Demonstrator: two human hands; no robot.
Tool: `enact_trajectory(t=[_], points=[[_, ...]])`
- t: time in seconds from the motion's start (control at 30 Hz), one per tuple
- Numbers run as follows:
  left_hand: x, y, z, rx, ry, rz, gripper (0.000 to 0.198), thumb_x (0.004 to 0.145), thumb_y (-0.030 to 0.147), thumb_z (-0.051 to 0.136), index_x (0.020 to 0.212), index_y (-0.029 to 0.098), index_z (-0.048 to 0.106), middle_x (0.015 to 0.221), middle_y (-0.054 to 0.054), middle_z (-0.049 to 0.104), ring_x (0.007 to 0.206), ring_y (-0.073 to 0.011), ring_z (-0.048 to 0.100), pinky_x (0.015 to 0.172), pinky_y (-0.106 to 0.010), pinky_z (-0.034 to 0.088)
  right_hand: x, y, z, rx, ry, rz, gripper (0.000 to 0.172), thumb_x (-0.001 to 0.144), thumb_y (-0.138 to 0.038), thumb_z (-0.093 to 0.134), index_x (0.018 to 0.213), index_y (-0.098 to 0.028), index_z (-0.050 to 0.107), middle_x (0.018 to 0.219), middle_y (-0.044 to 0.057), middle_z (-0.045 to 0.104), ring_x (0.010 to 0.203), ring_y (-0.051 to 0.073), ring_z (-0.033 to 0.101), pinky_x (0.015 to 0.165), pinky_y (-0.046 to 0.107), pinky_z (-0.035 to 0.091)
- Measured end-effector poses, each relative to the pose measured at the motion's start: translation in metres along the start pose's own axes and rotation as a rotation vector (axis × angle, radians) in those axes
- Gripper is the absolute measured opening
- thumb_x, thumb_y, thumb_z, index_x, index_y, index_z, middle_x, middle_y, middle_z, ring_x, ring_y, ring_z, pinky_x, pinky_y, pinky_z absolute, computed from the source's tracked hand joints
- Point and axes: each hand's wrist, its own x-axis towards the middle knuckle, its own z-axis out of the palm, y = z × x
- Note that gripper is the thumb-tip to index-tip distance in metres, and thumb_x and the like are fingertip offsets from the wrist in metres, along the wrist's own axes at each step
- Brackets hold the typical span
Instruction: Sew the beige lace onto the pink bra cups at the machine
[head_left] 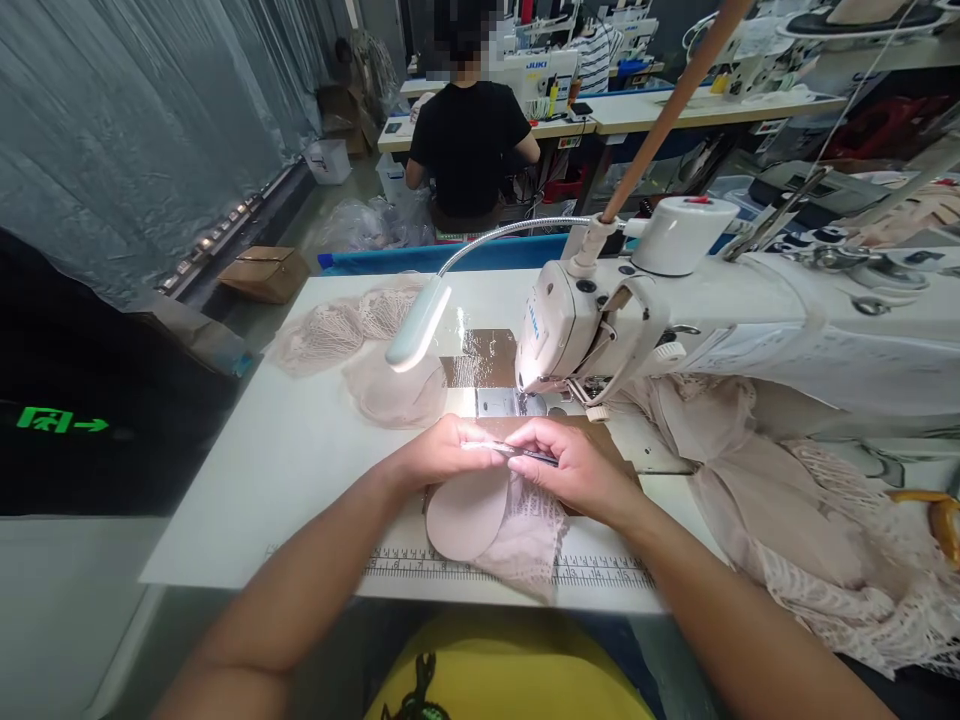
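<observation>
My left hand and my right hand meet at the front of a white sewing table. Both pinch the top edge of a beige padded cup with lace that hangs down over a printed ruler on the table edge. My right hand also holds a thin dark metal tool, pointing left toward my left fingertips. The hands are just in front of the needle plate of a white Juki sewing machine.
More beige lace cups lie at the table's back left, and a heap of lace pieces at the right. A gooseneck lamp hangs over the plate. A person in black sits at another table behind. A cardboard box is on the floor.
</observation>
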Motion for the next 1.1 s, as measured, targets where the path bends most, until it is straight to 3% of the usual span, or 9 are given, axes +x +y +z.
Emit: enact_trajectory(t=[0.17,0.37,0.47,0.57,0.67,0.77,0.83,0.93,1.1], points=[[0.000,0.002,0.001,0.020,-0.016,-0.016,0.032,0.075,0.041,0.071,0.080,0.009,0.072,0.061,0.000,0.052,0.058,-0.0091,0.043,0.052,-0.022,0.031,0.001,0.005,0.002,0.080,0.018,0.006,0.018,0.083,-0.034,0.058,0.081,-0.019,0.066,0.078,0.003,0.065,0.074,0.017,0.060,0.067,0.029,0.049],[0.001,-0.002,0.001,0.034,-0.008,-0.022,0.033,0.074,0.042,0.072,0.074,0.010,0.069,0.058,0.003,0.043,0.057,-0.0078,0.037,0.052,-0.022,0.027,-0.001,0.007,-0.002,0.073,-0.053,0.028,0.016,0.082,-0.032,0.059,0.087,-0.019,0.066,0.084,0.003,0.066,0.076,0.016,0.061,0.068,0.029,0.049],[0.002,-0.002,0.005,0.075,-0.041,-0.006,0.034,0.075,0.043,0.069,0.068,0.010,0.067,0.055,0.004,0.041,0.054,-0.0072,0.034,0.051,-0.022,0.025,0.000,0.007,0.001,0.033,-0.011,0.027,0.016,0.083,-0.033,0.057,0.082,-0.020,0.066,0.082,0.003,0.066,0.075,0.016,0.061,0.068,0.029,0.048],[0.003,0.000,0.008,0.103,-0.041,0.006,0.031,0.078,0.043,0.066,0.083,0.012,0.070,0.067,-0.001,0.055,0.062,-0.0108,0.046,0.057,-0.023,0.035,0.003,0.009,0.007,0.104,0.051,0.048,0.017,0.082,-0.033,0.058,0.092,-0.020,0.062,0.083,0.002,0.065,0.076,0.016,0.061,0.068,0.029,0.049],[0.001,0.007,0.001,0.223,-0.108,0.040,0.027,0.078,0.039,0.064,0.085,0.013,0.068,0.075,-0.002,0.060,0.069,-0.0128,0.051,0.063,-0.024,0.039,0.004,0.010,0.010,0.117,0.002,0.081,0.032,0.077,-0.034,0.064,0.105,-0.021,0.059,0.084,0.001,0.064,0.076,0.017,0.061,0.067,0.029,0.049],[-0.009,0.015,-0.017,0.461,-0.173,-0.001,0.021,0.073,0.030,0.066,0.087,0.015,0.063,0.076,0.000,0.056,0.066,-0.0117,0.050,0.058,-0.021,0.037,0.002,0.012,0.007,0.022,-0.050,0.105,0.017,0.079,-0.033,0.057,0.087,-0.019,0.065,0.079,0.001,0.064,0.073,0.017,0.060,0.064,0.029,0.047],[-0.016,0.020,-0.029,0.539,-0.136,-0.040,0.022,0.073,0.024,0.063,0.093,0.016,0.060,0.078,0.000,0.055,0.066,-0.0115,0.049,0.056,-0.020,0.037,-0.001,0.015,0.003,-0.049,-0.041,0.144,0.018,0.081,-0.031,0.053,0.073,-0.018,0.063,0.073,0.001,0.063,0.067,0.017,0.057,0.060,0.028,0.044],[-0.022,0.021,-0.036,0.575,-0.018,-0.019,0.028,0.074,0.020,0.059,0.102,0.016,0.059,0.076,0.001,0.050,0.066,-0.0113,0.046,0.058,-0.021,0.037,-0.003,0.020,0.000,-0.096,-0.057,0.114,0.015,0.079,-0.028,0.053,0.071,-0.019,0.061,0.072,0.001,0.063,0.067,0.016,0.056,0.062,0.029,0.043],[-0.016,0.018,-0.018,0.587,0.032,0.074,0.037,0.078,0.024,0.058,0.114,0.018,0.056,0.078,0.001,0.053,0.067,-0.0118,0.047,0.059,-0.022,0.037,0.002,0.015,0.009,-0.004,-0.002,0.069,0.018,0.077,-0.033,0.060,0.089,-0.019,0.061,0.089,0.002,0.064,0.081,0.017,0.058,0.072,0.029,0.045]])
